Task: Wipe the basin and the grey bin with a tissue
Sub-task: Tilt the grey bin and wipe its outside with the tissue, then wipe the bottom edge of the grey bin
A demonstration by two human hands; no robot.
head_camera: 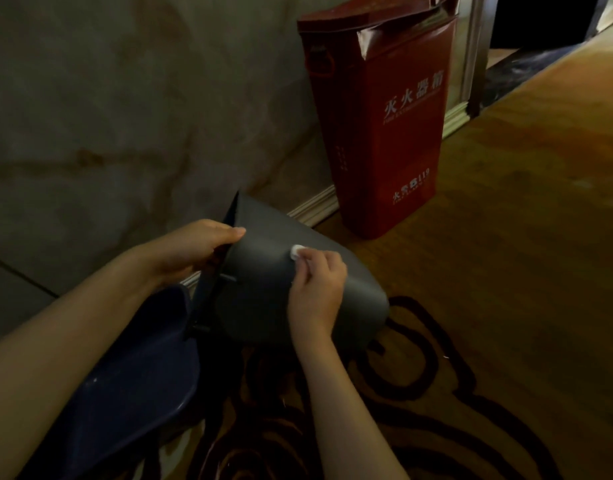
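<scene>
Your left hand (191, 249) grips the tipped grey bin (263, 271) by its rim while your right hand (317, 282) fingers pinch the tissue (295, 252) against its side, so the bin is mid-wipe.

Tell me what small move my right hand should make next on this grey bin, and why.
Probably drag the tissue down the grey bin's side toward its base. The right hand presses the small wad high on the outer wall, most of the wall below looks uncovered, and the left hand grips the rim, holding the bin tipped.
</scene>
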